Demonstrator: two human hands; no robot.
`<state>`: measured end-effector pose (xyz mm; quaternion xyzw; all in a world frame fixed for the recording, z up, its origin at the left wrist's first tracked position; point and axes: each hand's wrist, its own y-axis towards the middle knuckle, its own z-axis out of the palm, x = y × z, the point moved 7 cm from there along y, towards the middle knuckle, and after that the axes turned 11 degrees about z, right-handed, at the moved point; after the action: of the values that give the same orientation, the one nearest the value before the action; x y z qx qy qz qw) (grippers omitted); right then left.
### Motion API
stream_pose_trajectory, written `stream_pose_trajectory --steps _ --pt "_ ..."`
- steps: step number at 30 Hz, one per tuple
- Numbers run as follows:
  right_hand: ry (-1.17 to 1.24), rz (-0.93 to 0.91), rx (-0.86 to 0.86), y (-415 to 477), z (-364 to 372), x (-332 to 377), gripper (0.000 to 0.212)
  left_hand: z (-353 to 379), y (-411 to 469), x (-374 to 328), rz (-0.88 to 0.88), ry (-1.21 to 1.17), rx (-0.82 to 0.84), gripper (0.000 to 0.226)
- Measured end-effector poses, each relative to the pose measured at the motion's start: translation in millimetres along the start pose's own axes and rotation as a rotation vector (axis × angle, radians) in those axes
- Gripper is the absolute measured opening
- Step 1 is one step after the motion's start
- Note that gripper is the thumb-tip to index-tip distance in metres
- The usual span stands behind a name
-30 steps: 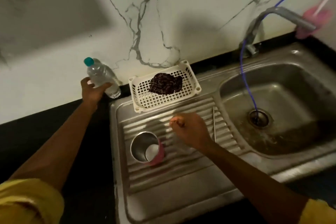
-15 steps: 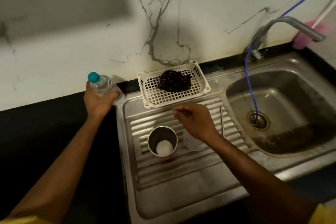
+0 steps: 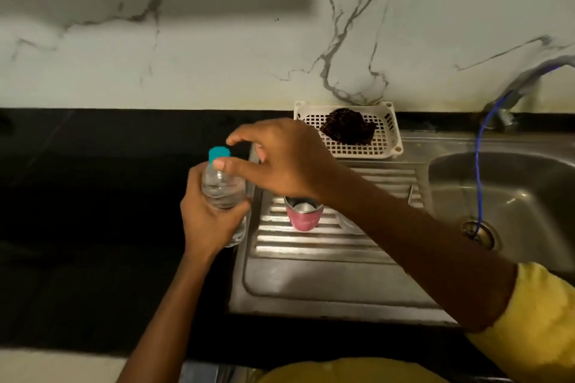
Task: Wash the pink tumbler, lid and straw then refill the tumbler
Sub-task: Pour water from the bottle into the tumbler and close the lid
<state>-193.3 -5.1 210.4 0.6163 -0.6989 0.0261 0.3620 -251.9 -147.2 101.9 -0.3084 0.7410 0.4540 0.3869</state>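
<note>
Risk: a hard squeeze on the clear, thin plastic water bottle (image 3: 222, 193) during uncapping could spurt water, and the right forearm might topple the pink steel-lined tumbler (image 3: 303, 216), which stood upright just below the right wrist. The left hand (image 3: 208, 221) gripped the bottle's body. The right hand (image 3: 280, 162) was half open, thumb under the teal screw cap (image 3: 219, 153) and forefinger just above it, not yet pinching.

Home kitchen: steel sink (image 3: 504, 196), ribbed drainboard (image 3: 311, 246), marble-veined backsplash (image 3: 217, 56).

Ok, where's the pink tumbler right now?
The pink tumbler stands upright on the ribbed drainboard, mid-frame in the head view, just right of the water bottle the left hand grips, partly behind the right wrist.
</note>
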Motion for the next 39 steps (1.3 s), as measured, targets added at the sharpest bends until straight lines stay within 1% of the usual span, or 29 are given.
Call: stream_pose_trajectory --steps 2,4,9,12,13,18,21,22,23,25,26,29,32,36,39 --pt "-0.066 -0.052 0.056 -5.0 10.2 11.8 0.042 2.5 -11.7 -16.9 0.050 -0.029 0.017 0.064" --pt "-0.115 -0.056 0.119 -8.9 15.7 19.7 0.044 4.1 -19.8 -29.0 0.087 -0.034 0.034 0.061" --pt "-0.154 -0.080 0.279 -12.4 13.4 28.6 0.038 4.6 -28.8 -39.5 0.063 -0.053 0.031 0.060" --pt "-0.038 -0.181 0.369 -21.0 2.0 34.4 0.027 10.6 -30.0 -43.7 0.066 -0.132 0.092 0.060" --pt "-0.025 -0.212 0.398 -24.5 -2.2 35.9 0.026 13.2 -30.0 -46.1 0.070 -0.160 0.115 0.062" --pt "-0.106 -0.248 0.542 -36.1 -20.8 32.8 0.038 23.3 -32.9 -48.6 0.075 -0.199 0.201 0.070" --pt "-0.063 -0.231 0.594 -45.9 -30.6 31.3 0.039 26.8 -35.3 -49.8 0.082 -0.178 0.244 0.074" --pt "-0.033 -0.202 0.595 -47.7 -32.5 30.1 0.040 27.7 -35.5 -49.5 0.082 -0.175 0.256 0.076" --pt "-0.015 -0.172 0.559 -48.1 -35.0 27.5 0.041 29.1 -36.1 -50.3 0.082 -0.174 0.269 0.077" --pt "-0.044 -0.125 0.435 -44.0 -39.4 22.3 0.043 30.1 -37.2 -52.2 0.085 -0.155 0.289 0.076" --pt "-0.072 -0.120 0.402 -42.1 -40.1 20.0 0.041 30.4 -37.7 -53.1 0.086 -0.145 0.298 0.073" --pt "-0.062 -0.165 0.443 -42.7 -36.6 19.0 0.025 31.3 -40.0 -54.5 0.067 -0.119 0.330 0.066" --pt "-0.036 -0.147 0.429 -43.2 -37.5 13.7 0.021 31.2 -40.6 -50.4 0.060 -0.111 0.347 0.066" --pt "0.105 0.012 0.335 -46.1 -53.1 -3.4 0.026 30.3 -42.5 -39.8 0.033 -0.086 0.357 0.074" --pt "0.179 0.156 0.243 -62.6 -59.9 -36.0 0.031 28.8 -42.3 -24.4 -0.035 -0.049 0.397 0.074"
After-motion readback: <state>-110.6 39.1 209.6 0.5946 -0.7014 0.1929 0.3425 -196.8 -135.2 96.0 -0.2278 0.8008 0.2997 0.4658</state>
